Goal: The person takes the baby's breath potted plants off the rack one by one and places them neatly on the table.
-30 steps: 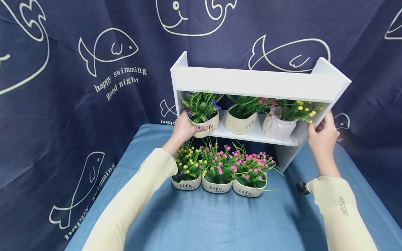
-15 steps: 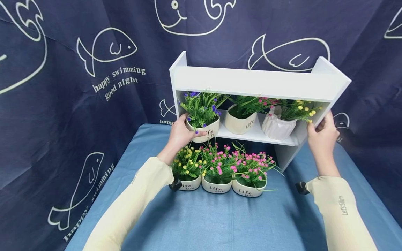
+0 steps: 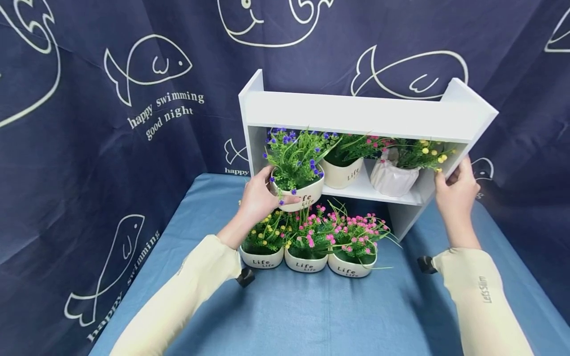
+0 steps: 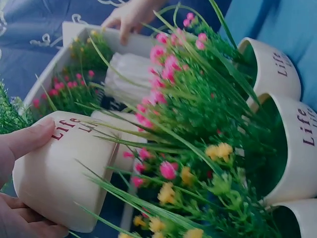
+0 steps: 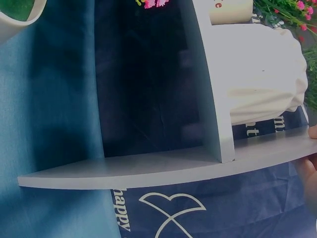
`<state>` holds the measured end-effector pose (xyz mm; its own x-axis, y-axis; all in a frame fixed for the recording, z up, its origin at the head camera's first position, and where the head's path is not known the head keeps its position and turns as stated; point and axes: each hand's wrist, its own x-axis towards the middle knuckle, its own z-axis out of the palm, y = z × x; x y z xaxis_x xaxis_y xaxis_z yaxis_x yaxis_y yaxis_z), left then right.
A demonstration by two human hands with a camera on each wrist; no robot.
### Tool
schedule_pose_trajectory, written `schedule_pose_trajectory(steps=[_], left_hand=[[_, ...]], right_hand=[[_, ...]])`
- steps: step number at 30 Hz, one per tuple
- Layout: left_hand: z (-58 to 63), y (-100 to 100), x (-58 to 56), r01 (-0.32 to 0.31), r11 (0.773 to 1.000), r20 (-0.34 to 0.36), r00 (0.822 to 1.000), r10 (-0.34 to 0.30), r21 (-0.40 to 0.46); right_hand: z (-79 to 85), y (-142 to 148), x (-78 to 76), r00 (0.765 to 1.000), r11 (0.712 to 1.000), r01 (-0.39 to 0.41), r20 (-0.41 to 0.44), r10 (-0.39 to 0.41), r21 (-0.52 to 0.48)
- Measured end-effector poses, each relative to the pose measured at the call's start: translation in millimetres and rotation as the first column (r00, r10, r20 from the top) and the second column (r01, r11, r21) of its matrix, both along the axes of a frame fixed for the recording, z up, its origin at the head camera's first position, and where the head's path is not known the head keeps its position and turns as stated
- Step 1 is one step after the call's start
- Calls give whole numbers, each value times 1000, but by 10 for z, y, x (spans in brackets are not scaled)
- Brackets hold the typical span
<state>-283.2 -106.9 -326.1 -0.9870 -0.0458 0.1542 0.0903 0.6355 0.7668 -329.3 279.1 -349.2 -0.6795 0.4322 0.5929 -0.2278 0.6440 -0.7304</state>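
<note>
My left hand grips a cream flower pot lettered "Life", its plant bearing blue-purple flowers. The thumb lies across the pot's front and the other fingers wrap its side. In the left wrist view that held pot appears sideways, in front of the white shelf. My right hand pinches the right side panel of the white shelf. On the shelf's middle board stand another cream pot with pink flowers and a white pleated pot with yellow flowers.
Several cream "Life" pots stand in a row on the blue cloth before the shelf: a yellow-flowered pot and a pink-flowered pot among them, with another pink one at right. A dark fish-print curtain hangs behind.
My left hand has drawn the purple-flowered pot forward and to the right, off the left end of the middle board. The right hand stays at the side panel.
</note>
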Motion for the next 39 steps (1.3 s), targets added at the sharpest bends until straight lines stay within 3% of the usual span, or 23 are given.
schedule_pose_trajectory(steps=[8, 12, 15, 19, 22, 32, 39], left_hand=[[186, 3, 201, 78, 995, -34, 996, -80, -57], [248, -13, 293, 109, 993, -60, 992, -112, -40], [278, -33, 371, 149, 988, -58, 987, -147, 27], [306, -64, 473, 193, 971, -82, 980, -183, 143], [320, -80, 536, 203, 964, -123, 975, -184, 171], [372, -29, 739, 250, 945, -153, 963, -221, 211], [336, 57, 857, 322, 935, -203, 936, -289, 152]], right_hand=[[0, 1, 4, 1000, 1000, 8, 15, -8, -4], [-10, -3, -4, 1000, 1000, 6, 21, -6, -9], [-17, -4, -6, 1000, 1000, 5, 21, -5, -10], [-14, -4, -10, 1000, 1000, 4, 15, -4, -16], [-9, -3, -8, 1000, 1000, 7, 10, -7, -16], [-7, -3, -7, 1000, 1000, -3, 3, 3, -15], [-11, 3, -26, 1000, 1000, -2, 4, 2, -14]])
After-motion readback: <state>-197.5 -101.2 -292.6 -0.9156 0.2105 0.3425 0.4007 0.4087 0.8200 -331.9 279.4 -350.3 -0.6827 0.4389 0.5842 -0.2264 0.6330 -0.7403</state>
